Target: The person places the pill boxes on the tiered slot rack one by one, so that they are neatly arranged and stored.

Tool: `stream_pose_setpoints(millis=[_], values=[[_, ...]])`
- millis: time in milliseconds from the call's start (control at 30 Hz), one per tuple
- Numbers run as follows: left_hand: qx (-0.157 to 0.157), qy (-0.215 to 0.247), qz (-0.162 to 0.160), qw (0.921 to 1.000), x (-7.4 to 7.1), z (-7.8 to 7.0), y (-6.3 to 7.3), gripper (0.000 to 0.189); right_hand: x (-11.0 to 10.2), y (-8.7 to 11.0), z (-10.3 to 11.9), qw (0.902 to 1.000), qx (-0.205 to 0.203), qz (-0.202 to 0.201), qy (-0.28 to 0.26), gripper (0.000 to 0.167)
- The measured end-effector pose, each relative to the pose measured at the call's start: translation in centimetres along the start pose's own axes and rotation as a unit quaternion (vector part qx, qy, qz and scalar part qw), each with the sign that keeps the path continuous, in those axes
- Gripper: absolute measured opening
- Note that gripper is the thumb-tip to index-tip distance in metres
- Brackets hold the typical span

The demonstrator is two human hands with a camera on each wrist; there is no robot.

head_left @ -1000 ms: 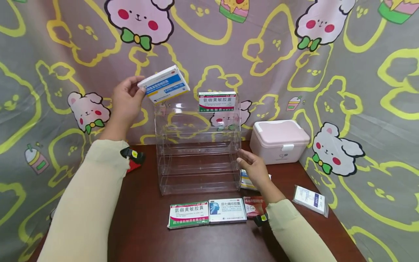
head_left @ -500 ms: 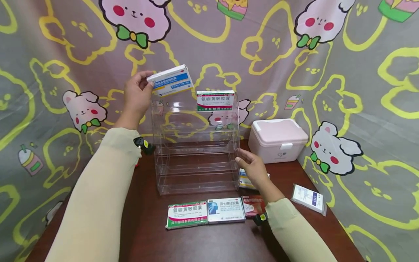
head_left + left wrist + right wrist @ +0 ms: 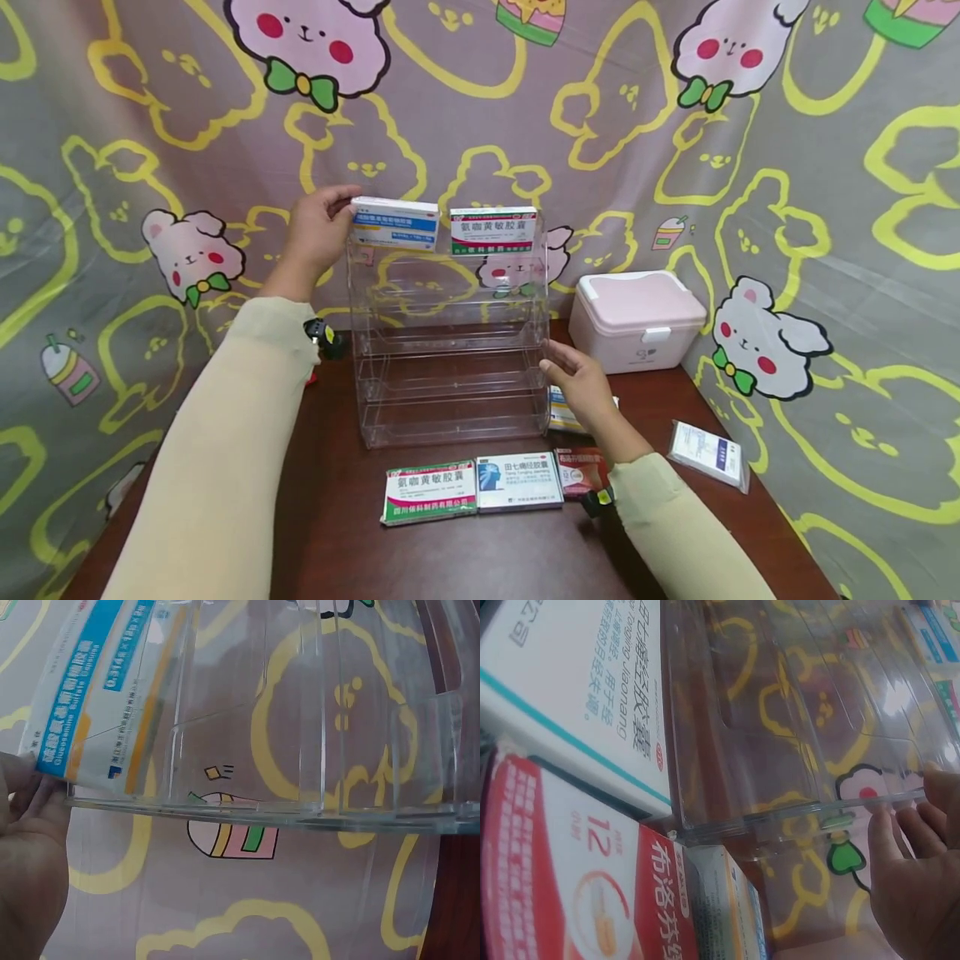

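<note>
A clear stepped display rack (image 3: 450, 385) stands on the table. My left hand (image 3: 311, 237) holds a blue, white and yellow medicine box (image 3: 395, 226) by its left end, upright at the rack's top tier. In the left wrist view the thumb overlaps the box's front corner, with other fingers beyond its end. Beside it on the same tier stands a green and red medicine box (image 3: 492, 231), a narrow gap between them. My right hand (image 3: 579, 382) touches the rack's right side with its fingertips, fingers fairly straight. In the right wrist view the fingertips lie along the rack's side edge (image 3: 817, 814).
In front of the rack lie another green and red box (image 3: 429, 492), a white and blue box (image 3: 519, 481) and a red box (image 3: 579, 472). A yellow and blue box (image 3: 566, 410) is partly behind my right hand. A pink lidded case (image 3: 637, 325) and a wrapped white packet (image 3: 707, 452) are at right.
My left hand has brought the tilted blue and white medicine box rightward, then down to the top tier, where it now stands nearly level. My right hand has stayed at the rack's side.
</note>
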State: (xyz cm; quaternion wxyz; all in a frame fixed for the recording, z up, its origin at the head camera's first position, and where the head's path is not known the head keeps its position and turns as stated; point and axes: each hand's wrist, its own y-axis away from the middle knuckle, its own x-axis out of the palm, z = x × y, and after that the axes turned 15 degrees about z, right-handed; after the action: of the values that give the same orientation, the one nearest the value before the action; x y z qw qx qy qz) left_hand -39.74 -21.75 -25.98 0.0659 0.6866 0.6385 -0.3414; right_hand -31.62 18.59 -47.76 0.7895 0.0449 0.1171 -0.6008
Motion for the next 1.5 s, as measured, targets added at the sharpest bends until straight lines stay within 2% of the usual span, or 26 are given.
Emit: stream_pose_setpoints(millis=[233,367,633,733,867,1033,1267,1333,1500], values=[[-0.023,-0.065,0.030,0.9971,-0.3,-0.5,0.0,0.040,-0.1,-0.2,-0.3,1.0000,-0.005,0.004,-0.007,0.051],[-0.033,-0.074,0.036,0.9961,-0.3,-0.6,0.1,0.041,-0.1,-0.1,-0.4,0.9999,-0.007,0.004,-0.013,0.051],[-0.015,-0.098,0.049,0.9939,-0.3,-0.5,0.1,0.041,0.1,-0.1,-0.2,0.9999,-0.010,0.001,-0.001,0.051],[-0.019,-0.113,0.054,0.9919,-0.2,-0.7,0.1,0.041,0.1,0.0,-0.1,1.0000,-0.010,0.002,-0.001,0.051],[-0.028,-0.150,0.058,0.9866,0.0,-1.0,0.1,0.041,0.2,0.1,0.1,0.9999,-0.010,0.005,-0.004,0.051],[-0.013,-0.206,0.061,0.9766,0.2,-1.0,0.0,0.038,0.2,0.1,0.1,0.9999,-0.012,0.007,-0.011,0.051],[-0.008,-0.237,0.060,0.9696,0.6,-0.9,0.2,0.042,0.3,0.1,-0.1,0.9998,-0.009,0.000,-0.017,0.050],[-0.004,-0.232,0.054,0.9711,0.6,-0.7,0.4,0.043,0.3,0.1,-0.1,0.9998,-0.010,0.003,-0.018,0.051],[-0.019,-0.169,0.035,0.9848,0.7,-0.3,1.7,0.053,0.3,0.2,0.1,0.9998,-0.006,0.001,-0.020,0.051]])
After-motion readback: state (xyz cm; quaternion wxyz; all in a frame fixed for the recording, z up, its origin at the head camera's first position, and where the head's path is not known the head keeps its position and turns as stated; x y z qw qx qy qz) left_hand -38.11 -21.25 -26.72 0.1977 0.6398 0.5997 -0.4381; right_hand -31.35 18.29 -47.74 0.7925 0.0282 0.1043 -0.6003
